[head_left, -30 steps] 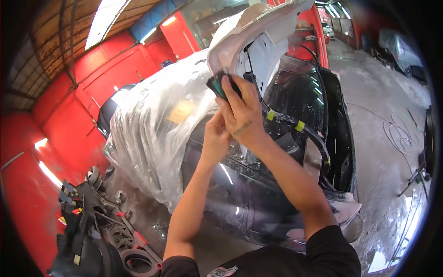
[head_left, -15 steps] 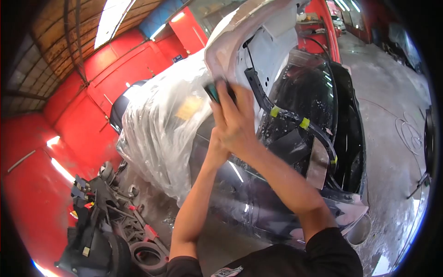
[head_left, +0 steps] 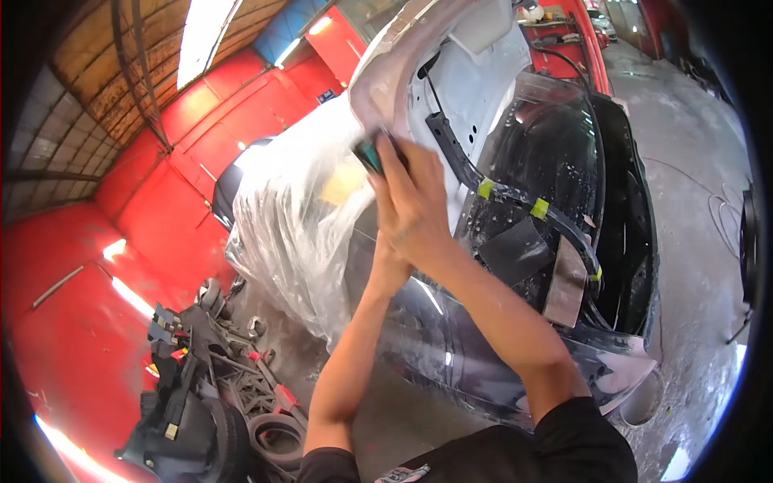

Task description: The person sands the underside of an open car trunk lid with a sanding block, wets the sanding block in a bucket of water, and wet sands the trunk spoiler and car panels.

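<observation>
Sleeves (head_left: 576, 427) of black cloth sit nearest to me, and two bare forearms (head_left: 499, 314) stretch out of them, up over the dark, glossy body of the car (head_left: 475, 354). The left hand (head_left: 392, 262) tucks in under the right one, near its wrist; most of it is hidden, so I can't tell whether its fingers are closed on anything. The right hand (head_left: 420, 197) has its fingers curled firmly over a dark and teal block (head_left: 370, 155), which sits at the lower corner of the raised lid (head_left: 378, 84). That spot is blurred, and I can't say how squarely the block meets the surface. The lid's skin is patchy, whitish and pink. Uneven pressure on such a curved edge could, I think, tip the block and leave a groove, and a slip might send the knuckles into the rim. A weak support could let the lid sag towards the hands.

To the right of the hands runs a black strip (head_left: 507, 195) held with yellow-green tape (head_left: 485, 188); a careless elbow could tug it loose. Past the hands, clear plastic sheeting (head_left: 282, 233) drapes close by, where a wide stroke might snag it. Loose parts (head_left: 193, 394) clutter the floor (head_left: 692, 241) on the left, easy to trip over, below a red wall (head_left: 161, 241).
</observation>
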Motion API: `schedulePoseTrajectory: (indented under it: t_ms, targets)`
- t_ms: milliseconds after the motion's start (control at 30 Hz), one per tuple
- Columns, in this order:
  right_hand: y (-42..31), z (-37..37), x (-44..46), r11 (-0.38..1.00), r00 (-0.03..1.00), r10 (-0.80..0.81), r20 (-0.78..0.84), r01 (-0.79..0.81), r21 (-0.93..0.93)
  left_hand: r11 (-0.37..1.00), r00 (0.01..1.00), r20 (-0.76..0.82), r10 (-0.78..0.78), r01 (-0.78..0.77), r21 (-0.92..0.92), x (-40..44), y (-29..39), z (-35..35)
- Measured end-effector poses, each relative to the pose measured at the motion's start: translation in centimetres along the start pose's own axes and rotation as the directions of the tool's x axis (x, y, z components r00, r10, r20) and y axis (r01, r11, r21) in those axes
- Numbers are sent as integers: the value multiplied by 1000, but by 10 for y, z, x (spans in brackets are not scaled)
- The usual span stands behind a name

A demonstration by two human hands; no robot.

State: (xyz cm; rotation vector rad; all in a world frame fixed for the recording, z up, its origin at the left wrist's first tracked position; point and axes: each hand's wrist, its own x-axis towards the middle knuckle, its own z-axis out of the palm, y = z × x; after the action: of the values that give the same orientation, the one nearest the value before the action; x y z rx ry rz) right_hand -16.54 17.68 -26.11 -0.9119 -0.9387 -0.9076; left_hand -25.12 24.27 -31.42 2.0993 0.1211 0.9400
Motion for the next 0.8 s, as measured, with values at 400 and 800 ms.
schedulePoseTrajectory:
  t_ms: [400, 800]
  targets:
    - [3, 2, -8, 1000, 1000, -14, -20, 14, -5, 980, 987, -75, 145, -132, 152, -7, -23, 5]
    - [-7, 25, 37, 998, 998, 60, -3, -60, 7, 995, 993, 63, -102, 101, 11, -11, -17, -5]
